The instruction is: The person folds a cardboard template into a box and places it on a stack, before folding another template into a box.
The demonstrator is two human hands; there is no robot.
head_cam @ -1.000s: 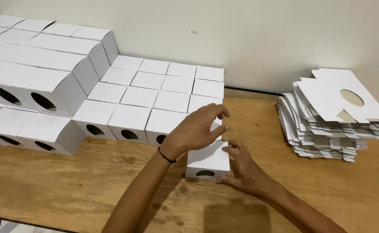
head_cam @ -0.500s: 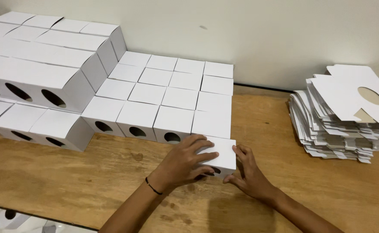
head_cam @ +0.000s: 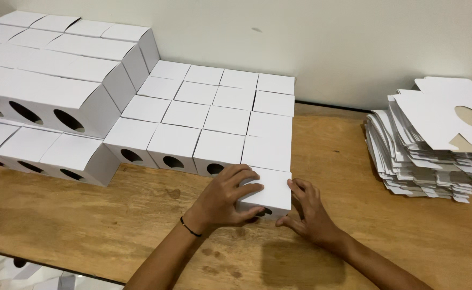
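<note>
A small white folded cardboard box (head_cam: pixel 268 189) with a round hole in its front stands on the wooden table (head_cam: pixel 112 225), just in front of a block of like boxes. My left hand (head_cam: pixel 226 197) wraps its left side and front, fingers on the top edge. On the table against the box's right side rests my right hand (head_cam: pixel 310 210), fingers touching its lower right corner. The box touches the row behind it.
Rows of identical white boxes (head_cam: pixel 204 118) fill the back left, with a taller stack (head_cam: pixel 58 70) of them at the far left. A pile of flat unfolded box blanks (head_cam: pixel 435 145) lies at the right. A pale wall runs behind the table.
Both hands moved the box from a spot nearer me back toward the rows, and it now sits against the front row. My left hand dropped from the top to its side.
</note>
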